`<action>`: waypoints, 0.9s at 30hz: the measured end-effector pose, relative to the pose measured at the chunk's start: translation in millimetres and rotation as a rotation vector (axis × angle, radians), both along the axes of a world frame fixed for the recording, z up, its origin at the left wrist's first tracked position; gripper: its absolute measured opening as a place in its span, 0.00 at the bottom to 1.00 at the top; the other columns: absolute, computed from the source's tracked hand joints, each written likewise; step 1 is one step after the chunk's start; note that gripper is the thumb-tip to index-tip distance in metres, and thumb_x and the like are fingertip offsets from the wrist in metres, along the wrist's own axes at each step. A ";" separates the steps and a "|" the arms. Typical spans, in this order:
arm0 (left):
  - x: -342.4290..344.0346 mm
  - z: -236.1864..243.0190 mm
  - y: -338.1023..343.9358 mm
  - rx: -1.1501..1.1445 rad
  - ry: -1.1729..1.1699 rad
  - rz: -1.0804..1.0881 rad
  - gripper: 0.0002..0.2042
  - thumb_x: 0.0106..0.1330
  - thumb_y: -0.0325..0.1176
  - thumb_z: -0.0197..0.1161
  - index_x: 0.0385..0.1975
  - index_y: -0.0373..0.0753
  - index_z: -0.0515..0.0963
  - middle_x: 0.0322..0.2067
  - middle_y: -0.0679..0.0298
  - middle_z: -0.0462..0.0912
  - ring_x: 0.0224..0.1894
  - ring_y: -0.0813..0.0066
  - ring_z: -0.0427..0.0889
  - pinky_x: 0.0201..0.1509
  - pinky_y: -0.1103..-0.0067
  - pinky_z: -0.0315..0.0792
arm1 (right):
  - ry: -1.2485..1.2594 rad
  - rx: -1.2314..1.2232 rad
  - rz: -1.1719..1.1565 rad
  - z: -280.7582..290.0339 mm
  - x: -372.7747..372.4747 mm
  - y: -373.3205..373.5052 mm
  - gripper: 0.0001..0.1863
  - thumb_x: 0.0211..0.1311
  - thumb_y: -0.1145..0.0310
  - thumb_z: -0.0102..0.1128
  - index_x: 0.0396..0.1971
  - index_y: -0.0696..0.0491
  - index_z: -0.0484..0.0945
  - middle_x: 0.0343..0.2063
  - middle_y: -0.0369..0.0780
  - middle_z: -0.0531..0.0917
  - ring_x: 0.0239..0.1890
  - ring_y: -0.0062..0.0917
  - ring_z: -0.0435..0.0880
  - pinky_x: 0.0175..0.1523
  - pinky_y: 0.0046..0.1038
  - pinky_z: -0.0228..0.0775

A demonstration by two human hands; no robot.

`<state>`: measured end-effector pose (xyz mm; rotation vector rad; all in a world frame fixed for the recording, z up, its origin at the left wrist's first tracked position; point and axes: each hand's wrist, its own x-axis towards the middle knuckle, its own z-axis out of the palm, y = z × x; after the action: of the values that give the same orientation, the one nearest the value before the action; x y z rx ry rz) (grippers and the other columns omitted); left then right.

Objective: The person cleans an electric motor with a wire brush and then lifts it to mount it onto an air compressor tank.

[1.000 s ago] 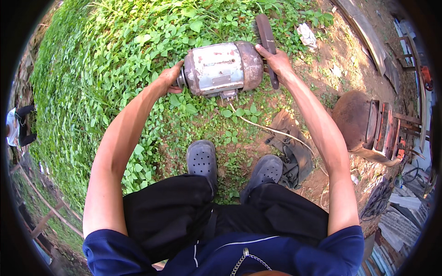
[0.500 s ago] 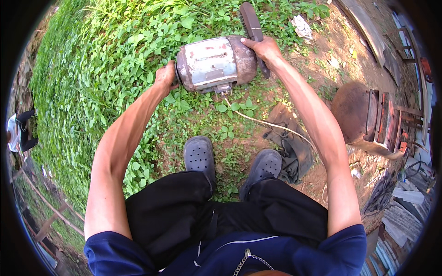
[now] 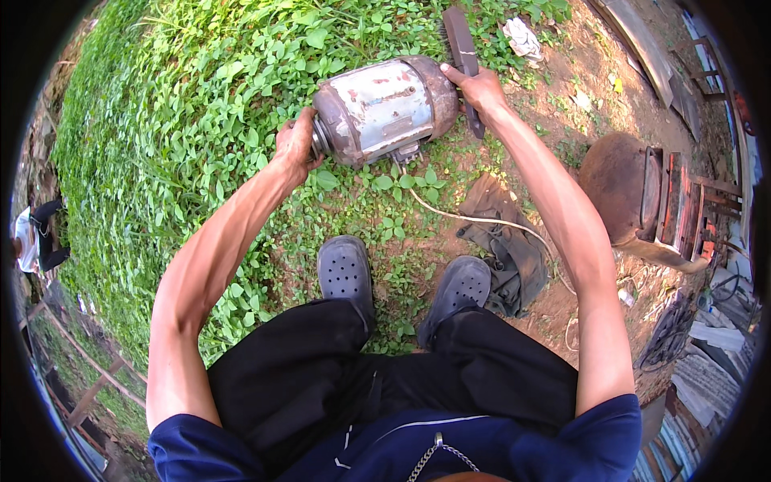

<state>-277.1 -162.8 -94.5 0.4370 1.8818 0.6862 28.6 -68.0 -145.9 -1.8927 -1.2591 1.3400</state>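
An old electric motor, silver-painted with rusty patches and brown end covers, lies sideways between my hands above the weeds. My left hand is closed on its left end, by the shaft fitting. My right hand holds a dark wire brush with its thumb against the motor's right end. A pale cable runs from the terminal box on the motor's near side down toward the crumpled dark cloth beside my grey clogs.
Low green weeds cover the left and centre. Right are a rusty drum-like object with slats, boards and scrap sheets. A white crumpled item lies beyond the brush. Another person is at the far left edge.
The motor has shifted slightly upward in view from a second ago and tilts a little more, left end lower, with both my hands moving along with it.
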 end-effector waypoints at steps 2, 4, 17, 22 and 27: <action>2.7 2.7 -2.4 -0.039 -0.033 0.028 0.19 0.62 0.51 0.56 0.44 0.45 0.69 0.30 0.67 0.75 0.27 0.78 0.74 0.26 0.78 0.70 | -0.020 0.078 -0.004 3.9 1.0 -7.5 0.28 0.52 0.45 0.70 0.38 0.56 0.82 0.25 0.39 0.84 0.23 0.25 0.80 0.31 0.30 0.72; 5.4 8.4 -3.9 -0.019 -0.093 0.032 0.17 0.62 0.52 0.57 0.41 0.46 0.70 0.27 0.69 0.75 0.26 0.79 0.73 0.25 0.80 0.68 | -0.016 0.091 -0.001 6.7 4.1 -14.5 0.27 0.53 0.45 0.70 0.36 0.57 0.81 0.25 0.38 0.83 0.23 0.25 0.79 0.30 0.30 0.71; 83.7 72.2 31.4 0.338 0.027 -0.269 0.31 0.52 0.40 0.72 0.55 0.37 0.69 0.40 0.59 0.81 0.38 0.72 0.80 0.38 0.74 0.72 | 0.221 0.036 -0.265 8.1 65.3 -27.6 0.33 0.56 0.47 0.68 0.51 0.59 0.74 0.51 0.47 0.80 0.55 0.35 0.78 0.52 0.40 0.76; 122.3 82.8 48.4 0.491 0.293 -0.634 0.30 0.48 0.40 0.75 0.52 0.37 0.74 0.44 0.49 0.81 0.44 0.65 0.82 0.49 0.74 0.77 | 0.297 0.170 -0.342 46.0 89.0 -31.1 0.34 0.58 0.48 0.67 0.53 0.60 0.72 0.50 0.48 0.80 0.53 0.35 0.80 0.51 0.38 0.78; 190.7 94.2 62.8 0.673 0.562 -1.032 0.33 0.43 0.53 0.72 0.50 0.40 0.79 0.41 0.50 0.84 0.44 0.58 0.84 0.51 0.68 0.77 | 0.216 0.244 -0.404 73.2 119.8 -35.3 0.29 0.57 0.49 0.68 0.46 0.59 0.75 0.39 0.45 0.82 0.39 0.29 0.84 0.37 0.29 0.81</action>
<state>-86.4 -100.0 -0.3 2.0171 1.5289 0.4609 148.4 -103.4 -72.8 -1.6685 -0.8345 1.0877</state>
